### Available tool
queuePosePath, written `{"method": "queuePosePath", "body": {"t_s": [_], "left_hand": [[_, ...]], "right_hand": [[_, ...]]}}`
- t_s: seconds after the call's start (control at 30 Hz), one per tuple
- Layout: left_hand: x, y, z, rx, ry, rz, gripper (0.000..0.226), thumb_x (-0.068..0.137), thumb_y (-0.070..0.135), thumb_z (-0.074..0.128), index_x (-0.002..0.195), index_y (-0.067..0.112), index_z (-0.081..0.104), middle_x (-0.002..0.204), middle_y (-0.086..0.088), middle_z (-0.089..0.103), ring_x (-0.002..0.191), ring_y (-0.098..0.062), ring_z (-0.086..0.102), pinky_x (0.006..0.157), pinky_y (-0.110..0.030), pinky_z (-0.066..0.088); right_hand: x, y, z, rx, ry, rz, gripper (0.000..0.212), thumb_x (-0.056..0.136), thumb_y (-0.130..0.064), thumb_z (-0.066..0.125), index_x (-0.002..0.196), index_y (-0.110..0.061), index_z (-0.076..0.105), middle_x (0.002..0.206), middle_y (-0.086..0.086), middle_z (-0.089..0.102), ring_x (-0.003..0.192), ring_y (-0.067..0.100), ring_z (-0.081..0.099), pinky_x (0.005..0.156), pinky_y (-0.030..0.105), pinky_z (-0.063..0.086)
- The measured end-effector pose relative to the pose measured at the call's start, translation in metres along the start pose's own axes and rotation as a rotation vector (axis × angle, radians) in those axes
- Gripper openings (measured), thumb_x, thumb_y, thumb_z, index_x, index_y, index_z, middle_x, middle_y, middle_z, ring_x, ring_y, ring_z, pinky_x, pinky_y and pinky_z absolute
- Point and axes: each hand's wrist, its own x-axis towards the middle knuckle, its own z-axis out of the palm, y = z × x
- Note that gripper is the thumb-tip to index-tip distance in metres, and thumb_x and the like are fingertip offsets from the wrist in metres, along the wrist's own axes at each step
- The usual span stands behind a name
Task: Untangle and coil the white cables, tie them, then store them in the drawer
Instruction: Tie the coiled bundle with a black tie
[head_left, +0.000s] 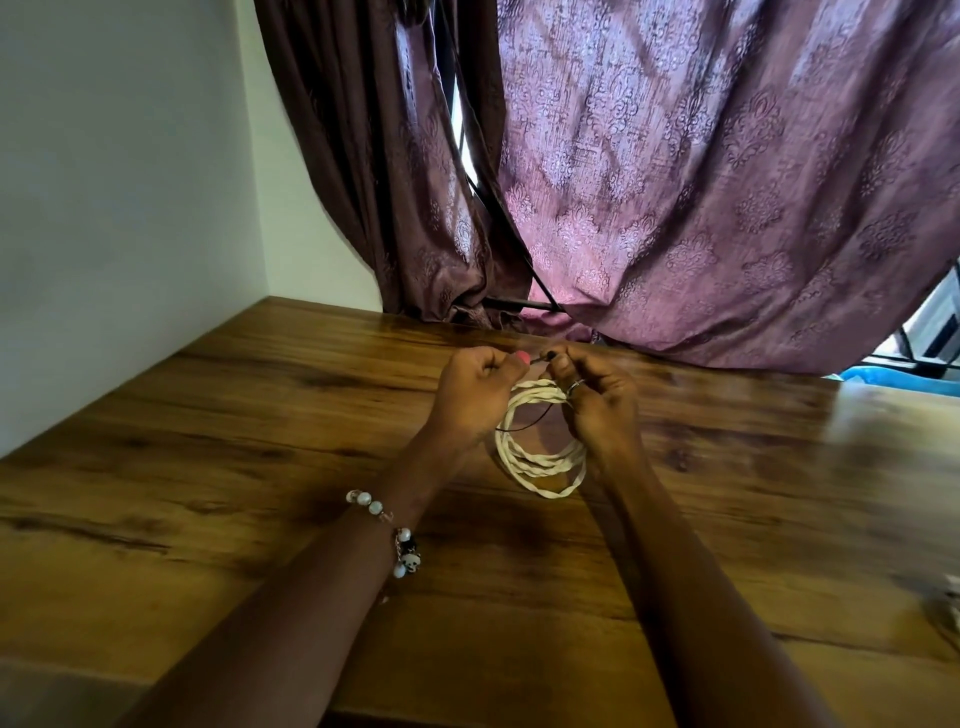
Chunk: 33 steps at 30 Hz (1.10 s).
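Forearms fill the near frame, both reaching out over the wooden table (218, 395), a beaded bracelet (387, 525) on the left wrist. Beyond the table hangs a purple patterned curtain (727, 182), with a plain wall to the left. No drawer shows in my view. The white cable coil (537, 457) sits between the hands near the table's far edge, already wound into several twisted loops; its lower arc looks to rest on or just above the wood, I cannot tell which. I read the untangling and coiling as done and the tying as the step in hand. My right hand (597, 405) is closed over the top of the coil, probably to pin the loops together so they do not spring apart, with finger and thumb pinched on a thin black tie (519, 427). My left hand (475, 395) is curled tight too, thumb and forefinger nipping what seems the tie's other end, close against the right. A loose run of the tie crosses the inside of the coil. Both hands meet at the top, which suits twisting or knotting the ends there.
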Motion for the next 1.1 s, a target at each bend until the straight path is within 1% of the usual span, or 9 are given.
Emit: {"method": "queuePosePath", "body": {"t_s": [0.07, 0.23, 0.37, 0.6, 0.7, 0.77, 0.87, 0.97, 1.1], "left_hand": [[0.000, 0.001, 0.000, -0.006, 0.000, -0.006, 0.025, 0.091, 0.022, 0.061, 0.082, -0.001, 0.067, 0.079, -0.020, 0.068, 0.070, -0.024, 0.061, 0.071, -0.050, 0.052], [-0.003, 0.005, 0.001, -0.052, -0.030, -0.038, 0.024, 0.094, 0.018, 0.058, 0.087, -0.004, 0.066, 0.071, -0.009, 0.064, 0.062, -0.017, 0.058, 0.061, -0.029, 0.045], [-0.002, 0.004, 0.001, -0.086, -0.047, -0.048, 0.024, 0.094, 0.016, 0.057, 0.090, -0.006, 0.066, 0.075, -0.012, 0.065, 0.067, -0.020, 0.060, 0.065, -0.031, 0.046], [-0.005, 0.007, -0.001, -0.081, -0.085, -0.019, 0.018, 0.092, 0.014, 0.059, 0.087, -0.001, 0.069, 0.075, -0.011, 0.065, 0.068, -0.017, 0.057, 0.061, -0.027, 0.043], [-0.007, 0.007, -0.003, -0.105, -0.092, -0.039, 0.017, 0.092, 0.016, 0.060, 0.080, 0.006, 0.067, 0.067, -0.005, 0.063, 0.057, -0.011, 0.056, 0.054, -0.023, 0.043], [-0.007, 0.007, -0.003, -0.091, -0.102, -0.035, 0.018, 0.093, 0.019, 0.059, 0.079, 0.009, 0.063, 0.058, -0.004, 0.057, 0.043, -0.008, 0.046, 0.046, -0.022, 0.036], [-0.007, 0.006, 0.000, -0.026, -0.091, 0.074, 0.013, 0.093, 0.021, 0.059, 0.096, 0.010, 0.057, 0.059, -0.006, 0.061, 0.035, -0.010, 0.046, 0.042, -0.023, 0.037], [-0.010, 0.010, 0.000, 0.026, -0.137, 0.217, 0.022, 0.093, 0.018, 0.058, 0.113, 0.015, 0.049, 0.061, -0.013, 0.064, 0.034, -0.016, 0.049, 0.037, -0.023, 0.039], [-0.008, 0.018, -0.007, 0.025, -0.237, 0.230, 0.010, 0.092, 0.010, 0.060, 0.098, 0.016, 0.063, 0.062, -0.018, 0.065, 0.034, -0.024, 0.053, 0.037, -0.023, 0.043]], "right_hand": [[0.001, -0.001, 0.000, -0.003, -0.001, -0.005, 0.024, 0.091, -0.003, 0.058, 0.088, -0.023, 0.071, 0.086, -0.007, 0.071, 0.085, 0.012, 0.063, 0.076, 0.026, 0.049], [0.001, 0.000, 0.000, -0.005, -0.020, -0.018, 0.027, 0.091, -0.002, 0.058, 0.087, -0.024, 0.073, 0.089, -0.002, 0.071, 0.088, 0.015, 0.062, 0.079, 0.029, 0.048], [0.001, 0.000, -0.001, -0.002, -0.066, -0.038, 0.028, 0.091, -0.004, 0.058, 0.086, -0.027, 0.074, 0.092, 0.003, 0.071, 0.090, 0.020, 0.063, 0.082, 0.034, 0.049], [0.002, -0.002, -0.002, -0.045, -0.130, -0.074, 0.014, 0.091, 0.002, 0.056, 0.098, 0.000, 0.068, 0.088, 0.005, 0.069, 0.086, 0.013, 0.063, 0.077, 0.023, 0.050], [0.003, -0.003, -0.002, -0.084, -0.148, -0.101, 0.014, 0.090, 0.004, 0.057, 0.096, -0.001, 0.068, 0.082, -0.007, 0.070, 0.083, 0.007, 0.063, 0.076, 0.020, 0.049], [0.004, -0.002, -0.002, -0.116, -0.159, -0.121, 0.013, 0.089, 0.003, 0.057, 0.095, 0.001, 0.068, 0.083, -0.003, 0.069, 0.083, 0.009, 0.063, 0.077, 0.022, 0.049], [0.006, -0.002, -0.002, -0.133, -0.188, -0.121, 0.010, 0.090, 0.001, 0.058, 0.092, 0.002, 0.068, 0.081, 0.001, 0.066, 0.081, 0.013, 0.060, 0.076, 0.026, 0.048], [0.007, -0.003, -0.003, -0.110, -0.220, -0.107, 0.013, 0.092, -0.003, 0.059, 0.090, 0.008, 0.066, 0.079, 0.007, 0.062, 0.078, 0.019, 0.057, 0.074, 0.030, 0.046], [0.006, -0.008, -0.007, -0.135, -0.241, -0.117, 0.012, 0.089, 0.003, 0.058, 0.095, 0.002, 0.069, 0.077, 0.006, 0.064, 0.075, 0.009, 0.057, 0.071, 0.021, 0.047]]}}
